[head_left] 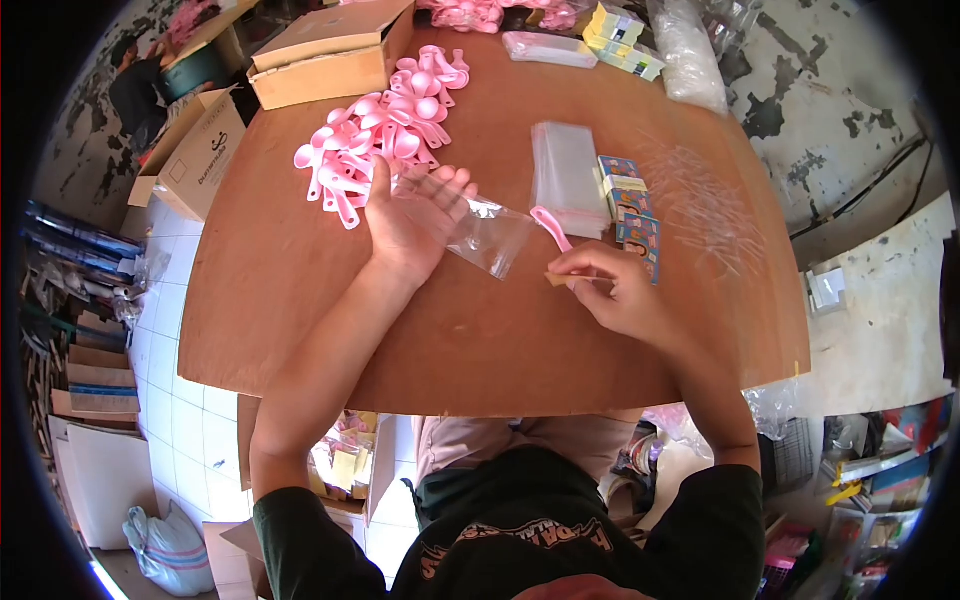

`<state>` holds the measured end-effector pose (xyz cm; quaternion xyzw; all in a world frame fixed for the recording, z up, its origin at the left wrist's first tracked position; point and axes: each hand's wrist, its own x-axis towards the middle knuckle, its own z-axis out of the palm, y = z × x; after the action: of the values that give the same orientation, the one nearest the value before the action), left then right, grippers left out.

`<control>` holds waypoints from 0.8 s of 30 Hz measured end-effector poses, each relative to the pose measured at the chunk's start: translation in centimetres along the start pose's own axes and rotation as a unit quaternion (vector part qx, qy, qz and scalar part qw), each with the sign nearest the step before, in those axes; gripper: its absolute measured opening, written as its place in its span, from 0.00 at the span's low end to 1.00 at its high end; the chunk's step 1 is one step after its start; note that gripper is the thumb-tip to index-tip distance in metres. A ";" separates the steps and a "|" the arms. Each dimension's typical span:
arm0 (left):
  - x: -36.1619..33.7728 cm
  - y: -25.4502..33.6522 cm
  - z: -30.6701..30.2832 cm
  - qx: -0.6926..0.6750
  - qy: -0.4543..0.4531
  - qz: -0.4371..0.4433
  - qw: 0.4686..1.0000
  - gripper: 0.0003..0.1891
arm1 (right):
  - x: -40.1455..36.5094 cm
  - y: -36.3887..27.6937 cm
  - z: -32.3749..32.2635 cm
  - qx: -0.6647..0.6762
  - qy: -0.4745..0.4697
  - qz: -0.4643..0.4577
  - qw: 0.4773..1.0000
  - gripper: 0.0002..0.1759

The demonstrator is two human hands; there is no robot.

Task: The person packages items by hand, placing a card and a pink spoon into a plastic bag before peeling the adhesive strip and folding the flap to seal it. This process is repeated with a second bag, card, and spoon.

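Observation:
My left hand is turned palm up with its fingers stretched out. A clear plastic bag reaches from beside its fingers toward the right. Beyond this hand lies a heap of pink plastic spoons. My right hand is closed, thumb and fingers pinching a pink plastic spoon whose handle points up and left. A small tan piece sticks out from the same fingertips. Past my right hand are a stack of clear bags and blue printed cards.
Thin clear strips lie scattered on the right of the brown table. At the back are a cardboard box, yellow-green packs and a plastic roll. An open carton stands left, near another person.

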<state>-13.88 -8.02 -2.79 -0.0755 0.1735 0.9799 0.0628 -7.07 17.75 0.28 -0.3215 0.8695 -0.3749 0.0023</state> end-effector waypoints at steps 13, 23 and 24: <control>-0.4 0.3 0.6 0.013 -0.005 0.035 0.999 0.27 | -0.5 -3.6 1.3 0.458 0.077 0.270 0.843 0.16; -1.1 -0.1 0.8 0.031 -0.026 0.025 0.999 0.29 | 0.4 -4.5 2.8 0.502 0.013 0.300 0.811 0.18; -1.2 -0.2 0.8 0.035 -0.033 0.021 0.999 0.29 | 0.6 -4.3 2.9 0.502 0.013 0.299 0.812 0.18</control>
<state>-12.81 -7.67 -1.97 -0.0367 0.2072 0.9763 0.0508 -4.40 13.30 1.13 0.0052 0.6139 -0.7439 0.2641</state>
